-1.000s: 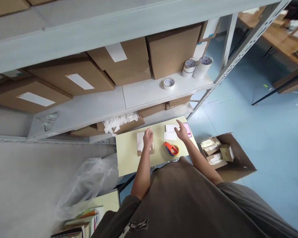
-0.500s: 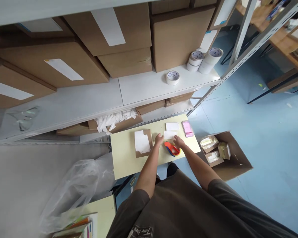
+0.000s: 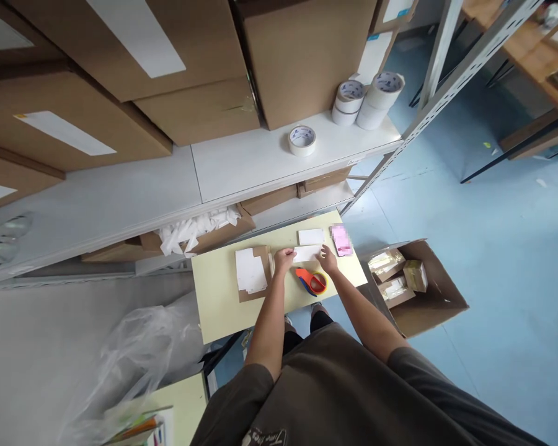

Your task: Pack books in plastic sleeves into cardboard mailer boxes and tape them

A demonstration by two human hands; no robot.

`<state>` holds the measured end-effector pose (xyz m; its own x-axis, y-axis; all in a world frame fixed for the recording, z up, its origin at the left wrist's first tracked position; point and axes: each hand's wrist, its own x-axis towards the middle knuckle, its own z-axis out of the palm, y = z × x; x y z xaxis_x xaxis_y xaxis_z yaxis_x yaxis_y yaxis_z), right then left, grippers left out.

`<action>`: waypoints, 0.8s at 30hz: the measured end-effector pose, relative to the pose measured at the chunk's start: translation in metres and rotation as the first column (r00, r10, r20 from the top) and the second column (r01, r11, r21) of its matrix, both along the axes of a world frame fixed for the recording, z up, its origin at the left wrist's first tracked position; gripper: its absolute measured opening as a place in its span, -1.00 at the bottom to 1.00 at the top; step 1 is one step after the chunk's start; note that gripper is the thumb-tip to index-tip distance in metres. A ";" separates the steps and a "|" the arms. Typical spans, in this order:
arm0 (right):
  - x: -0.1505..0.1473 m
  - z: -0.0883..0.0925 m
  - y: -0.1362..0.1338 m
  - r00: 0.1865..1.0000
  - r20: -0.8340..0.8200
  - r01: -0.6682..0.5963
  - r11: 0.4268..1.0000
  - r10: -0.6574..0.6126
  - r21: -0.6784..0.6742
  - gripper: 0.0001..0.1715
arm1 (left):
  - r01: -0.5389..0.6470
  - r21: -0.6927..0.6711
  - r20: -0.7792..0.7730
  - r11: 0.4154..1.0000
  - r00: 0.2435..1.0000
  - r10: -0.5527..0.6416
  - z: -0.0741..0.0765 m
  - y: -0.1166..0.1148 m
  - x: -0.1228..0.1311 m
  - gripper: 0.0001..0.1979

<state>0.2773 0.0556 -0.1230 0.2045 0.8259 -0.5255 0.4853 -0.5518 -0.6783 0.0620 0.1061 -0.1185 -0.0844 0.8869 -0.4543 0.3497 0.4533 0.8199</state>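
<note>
Both my hands are over a small pale-yellow table. My left hand is curled at the left end of a white paper slip, and my right hand pinches its right end. Just in front of the slip lies an orange and blue tape dispenser. A flat brown parcel with a white sheet on top sits left of my left hand. A second white slip and a pink item lie at the table's far edge.
A grey metal shelf behind the table carries big cardboard boxes and rolls of tape. Under it is a box of white pieces. An open carton with packets stands on the blue floor at right. A clear plastic bag lies at left.
My left hand left the brown parcel and moved right; my right hand came back from the far slips. Both now meet at the near white slip. The view has tilted down.
</note>
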 end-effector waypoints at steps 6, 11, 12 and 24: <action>0.023 0.004 0.052 0.988 0.021 0.151 0.981 -0.155 0.123 -0.57 | -0.080 0.048 0.111 0.996 0.991 0.074 0.011 0.053 0.024 -0.73; 0.047 -0.006 0.079 0.970 0.241 -0.039 0.999 0.035 0.011 -0.55 | -0.056 -0.021 -0.127 0.998 0.990 0.053 -0.002 0.072 0.059 -0.95; 0.049 -0.008 0.079 0.961 0.263 -0.083 0.996 0.084 -0.016 -0.51 | -0.037 -0.020 -0.168 0.999 0.985 0.033 -0.004 0.071 0.062 -0.94; 0.030 -0.001 0.054 0.940 0.312 -0.128 0.990 0.141 -0.062 -0.27 | 0.026 0.021 -0.480 0.999 0.877 -0.012 0.009 0.048 0.062 -0.73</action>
<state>0.3077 0.1092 -0.1242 0.2535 0.8364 -0.4860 0.7415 -0.4907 -0.4577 0.1237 0.1539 -0.1091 -0.2690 0.9015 -0.3392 0.7114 0.4233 0.5610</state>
